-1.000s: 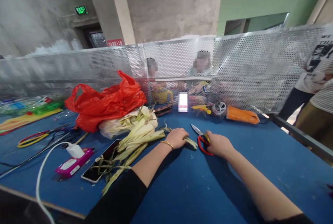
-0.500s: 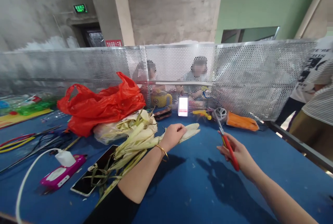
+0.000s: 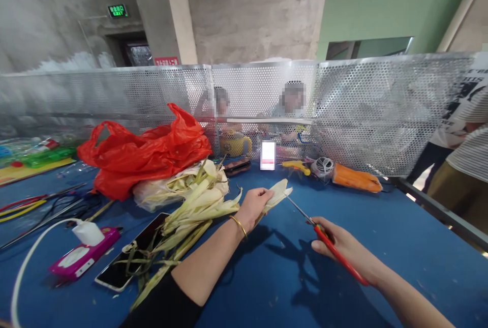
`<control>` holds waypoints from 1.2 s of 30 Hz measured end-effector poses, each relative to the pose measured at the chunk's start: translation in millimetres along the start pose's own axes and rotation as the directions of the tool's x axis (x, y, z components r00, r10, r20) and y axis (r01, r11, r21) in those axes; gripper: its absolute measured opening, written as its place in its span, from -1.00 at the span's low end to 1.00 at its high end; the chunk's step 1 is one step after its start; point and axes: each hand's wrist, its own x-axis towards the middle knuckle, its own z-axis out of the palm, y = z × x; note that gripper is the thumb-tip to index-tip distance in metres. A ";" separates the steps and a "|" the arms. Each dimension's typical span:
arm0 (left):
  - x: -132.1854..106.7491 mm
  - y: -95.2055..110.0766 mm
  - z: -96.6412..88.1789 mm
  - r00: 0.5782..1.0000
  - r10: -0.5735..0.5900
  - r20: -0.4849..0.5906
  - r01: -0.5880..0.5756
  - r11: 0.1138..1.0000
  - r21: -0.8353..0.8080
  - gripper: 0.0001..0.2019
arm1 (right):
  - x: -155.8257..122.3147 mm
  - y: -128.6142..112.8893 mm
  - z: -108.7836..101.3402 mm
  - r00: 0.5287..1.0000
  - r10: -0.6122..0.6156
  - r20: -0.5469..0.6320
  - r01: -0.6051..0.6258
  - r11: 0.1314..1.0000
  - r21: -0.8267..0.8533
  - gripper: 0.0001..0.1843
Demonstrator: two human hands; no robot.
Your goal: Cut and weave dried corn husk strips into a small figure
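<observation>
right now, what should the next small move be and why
Probably ease the red-handled metal scissors slightly left onto the pale, flat husk strip: the left hand holds it with its end jutting out, and the right hand has the scissors' tips close to that end.

Workshop-like room, bare concrete wall (image 3: 255, 12), lit exit sign (image 3: 117, 11) above a doorway (image 3: 135, 54), perforated metal screen (image 3: 373, 114) along the far edge of a blue table (image 3: 423, 251), people (image 3: 293, 98) behind the screen

Phone (image 3: 150, 231) partly hidden by husks (image 3: 202, 197), striped shirt (image 3: 468, 157) cut off at right edge
</observation>
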 end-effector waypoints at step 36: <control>-14.7 -6.6 18.3 0.974 -0.137 0.179 0.115 0.985 0.128 -0.90 | 7.7 9.7 8.1 0.982 0.124 -0.140 -0.147 0.975 -0.169 -0.60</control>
